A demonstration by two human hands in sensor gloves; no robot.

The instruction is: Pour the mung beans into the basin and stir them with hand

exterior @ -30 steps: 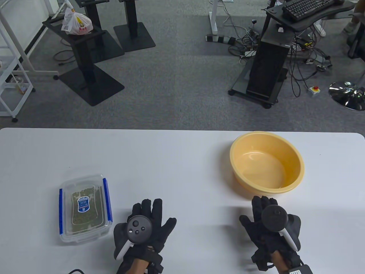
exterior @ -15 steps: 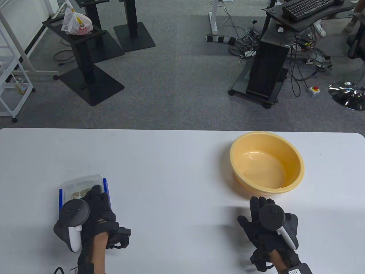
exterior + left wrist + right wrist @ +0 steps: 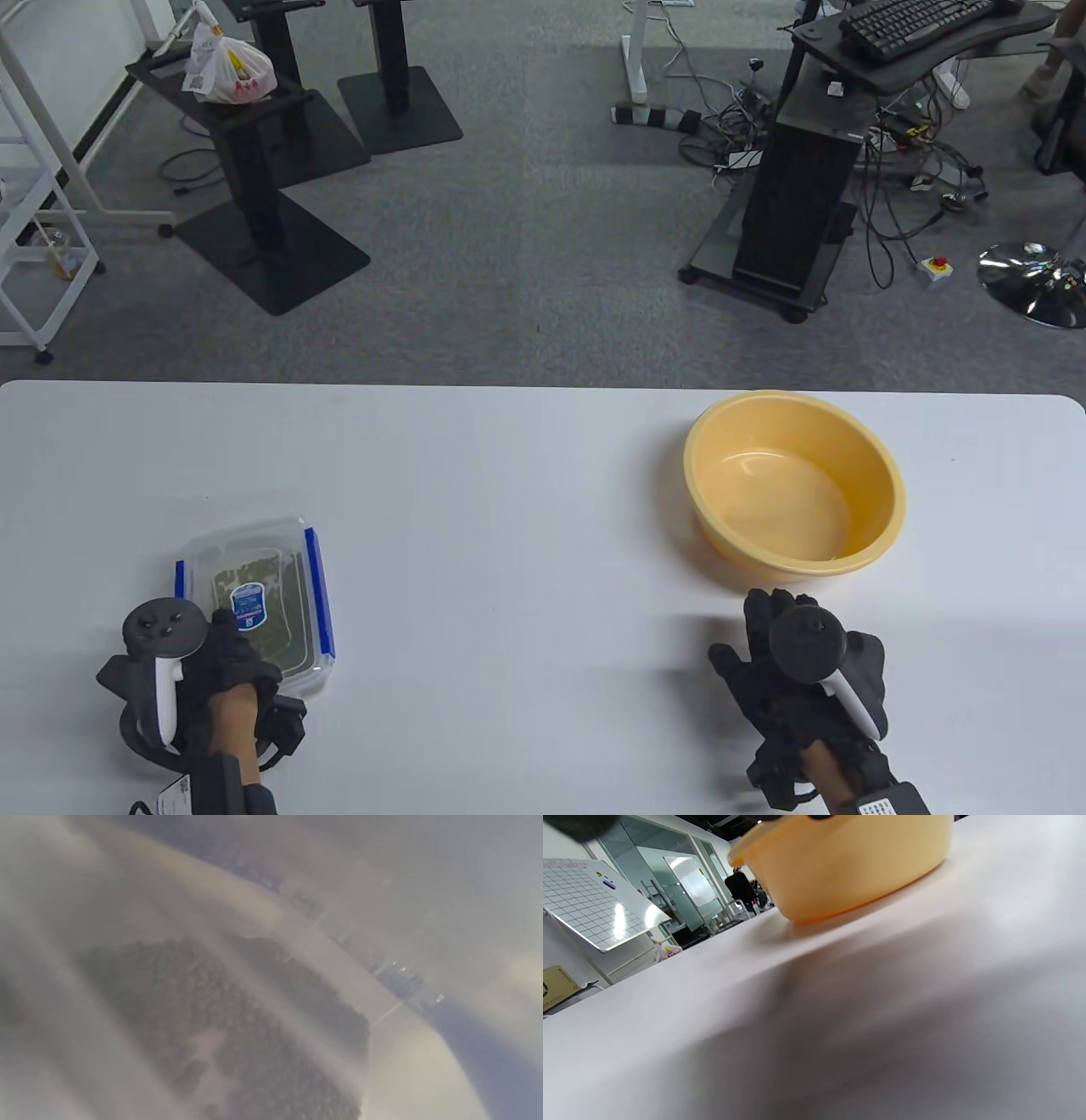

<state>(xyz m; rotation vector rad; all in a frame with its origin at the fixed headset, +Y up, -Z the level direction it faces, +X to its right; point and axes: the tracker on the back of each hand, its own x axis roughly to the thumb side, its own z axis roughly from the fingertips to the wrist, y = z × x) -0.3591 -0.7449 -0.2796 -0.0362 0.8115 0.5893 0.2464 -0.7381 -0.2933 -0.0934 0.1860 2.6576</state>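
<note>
A clear lidded container (image 3: 263, 586) with blue side clasps holds the mung beans and lies at the near left of the white table (image 3: 509, 509). My left hand (image 3: 222, 658) sits at its near end, fingers curled over that edge; the tracker hides most of them. The left wrist view is a blurred close-up of green beans (image 3: 237, 1018) through the plastic. The empty yellow basin (image 3: 721, 433) stands at the right. My right hand (image 3: 768, 624) lies flat on the table just in front of it, holding nothing. The right wrist view shows the basin's outer wall (image 3: 848, 870) close ahead.
Beyond the table's far edge is grey carpet with black desk stands (image 3: 271, 246), a computer tower (image 3: 793, 212) and tangled cables. A wide stretch of bare tabletop separates container and basin.
My left hand went from flat on the table to on top of the container, then drew back to its near end. The container shifted slightly. The right hand stayed almost still.
</note>
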